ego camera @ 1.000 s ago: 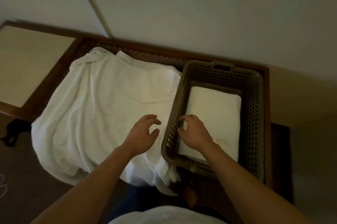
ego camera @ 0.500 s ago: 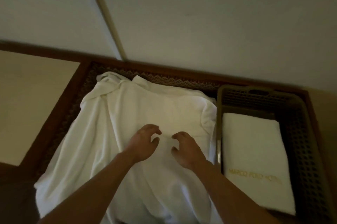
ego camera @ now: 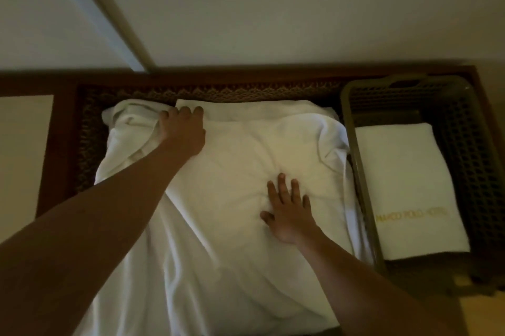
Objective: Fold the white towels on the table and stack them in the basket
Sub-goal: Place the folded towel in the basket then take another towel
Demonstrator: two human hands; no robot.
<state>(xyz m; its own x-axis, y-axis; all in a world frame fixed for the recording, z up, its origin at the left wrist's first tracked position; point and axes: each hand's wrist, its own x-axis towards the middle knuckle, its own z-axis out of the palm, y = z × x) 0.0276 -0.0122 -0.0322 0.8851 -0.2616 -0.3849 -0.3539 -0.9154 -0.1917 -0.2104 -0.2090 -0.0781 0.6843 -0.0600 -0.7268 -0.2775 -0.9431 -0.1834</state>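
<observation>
Hands on towel (ego camera: 232, 199) — left (ego camera: 181, 130) gripping far edge (right (ego camera: 289, 215) flat).

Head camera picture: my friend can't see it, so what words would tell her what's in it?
Two bare hands work a rumpled white towel on a dark wooden table: the left hand grips its far edge, the right hand presses flat on its middle. Beside it, a brown basket holds one folded towel.

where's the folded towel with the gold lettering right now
In the head view the folded towel lies inside the brown basket at the right end of the table, just right of the unfolded white towel under both hands.
</observation>
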